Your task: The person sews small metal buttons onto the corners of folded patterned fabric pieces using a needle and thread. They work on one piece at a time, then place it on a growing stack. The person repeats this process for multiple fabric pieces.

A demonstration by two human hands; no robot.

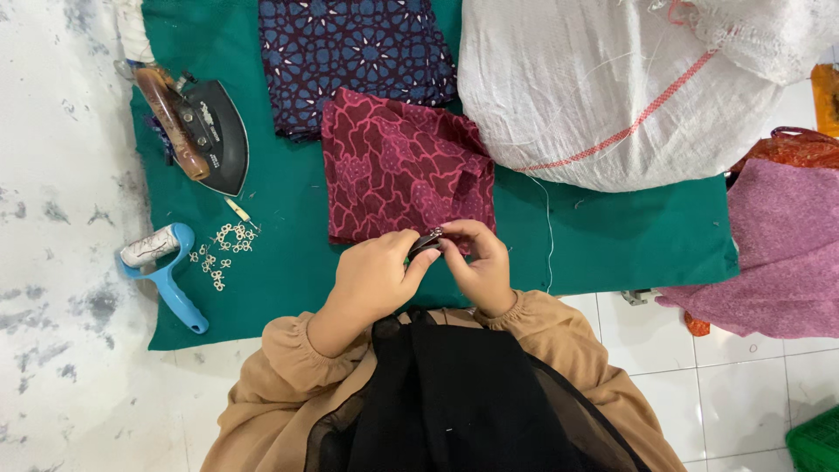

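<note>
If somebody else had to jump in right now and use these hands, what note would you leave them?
Left hand: pinching a small dark object at the fingertips.
Right hand: fingers on the same small dark object; both hands meet on it over the near edge of the folded maroon patterned cloth.
Around: the cloth lies on a green felt mat; a folded navy star-patterned cloth lies behind it. At the left of the mat are a black clothes iron, a scatter of small white loops and a blue-handled lint roller. A big white woven sack sits right.
Done or left: cannot tell from this view.
</note>
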